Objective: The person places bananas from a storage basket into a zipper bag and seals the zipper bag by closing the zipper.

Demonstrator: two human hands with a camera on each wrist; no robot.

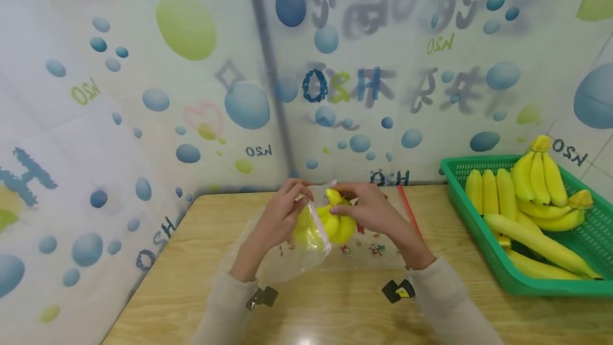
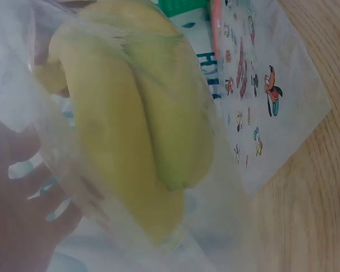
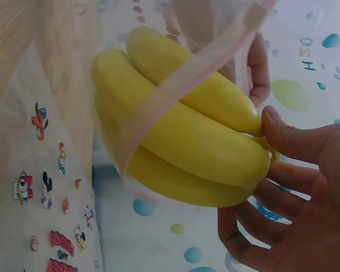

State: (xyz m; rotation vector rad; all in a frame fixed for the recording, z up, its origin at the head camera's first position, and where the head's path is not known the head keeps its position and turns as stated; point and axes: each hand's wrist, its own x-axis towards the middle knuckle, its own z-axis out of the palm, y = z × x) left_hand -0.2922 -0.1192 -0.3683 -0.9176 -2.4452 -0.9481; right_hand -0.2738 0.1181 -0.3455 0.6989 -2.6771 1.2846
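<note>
The smooth yellow banana bunch (image 1: 341,228), fat and curved, is partly inside a thin clear bag (image 1: 319,228) over the table (image 1: 167,281); its stem end points far, its long way slants to the near left; the left hand (image 1: 278,217) pinches the bag's edge; the right hand (image 1: 375,209) grips the bunch by its stem end.

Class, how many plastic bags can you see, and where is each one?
2. The open bag is held by the left hand, around part of a banana bunch; the printed bag lies on the table. More could be hidden underneath.
</note>
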